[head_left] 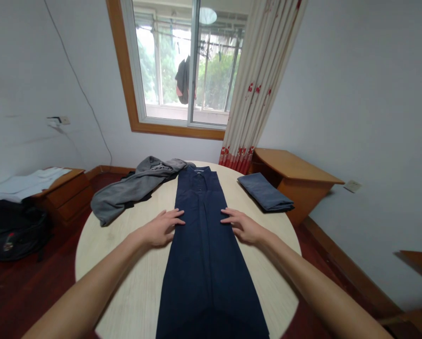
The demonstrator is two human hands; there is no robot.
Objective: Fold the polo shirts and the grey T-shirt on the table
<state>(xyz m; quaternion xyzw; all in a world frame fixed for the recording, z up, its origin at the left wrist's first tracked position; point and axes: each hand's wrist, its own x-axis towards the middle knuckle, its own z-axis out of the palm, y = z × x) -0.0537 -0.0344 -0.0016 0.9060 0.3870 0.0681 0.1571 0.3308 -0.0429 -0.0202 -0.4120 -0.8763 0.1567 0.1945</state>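
Observation:
A dark navy garment [206, 254], long and narrow like a shirt or trousers, lies flat down the middle of the round table [126, 263]. Its buttoned top end points toward the window, and its lower end runs out of the bottom of the view. My left hand [163, 228] rests at the garment's left edge, fingers spread, fingertips on the cloth. On the opposite edge lies my right hand [242, 227], fingers likewise apart and touching the fabric. Neither hand grips anything.
Crumpled grey clothing [133, 188] lies at the table's left. A folded dark blue-grey garment [265, 192] lies at the right. Beyond it stands a wooden desk [296, 165] beside the curtain [260, 80]. A low cabinet [68, 195] and a black bag [15, 230] are on the left.

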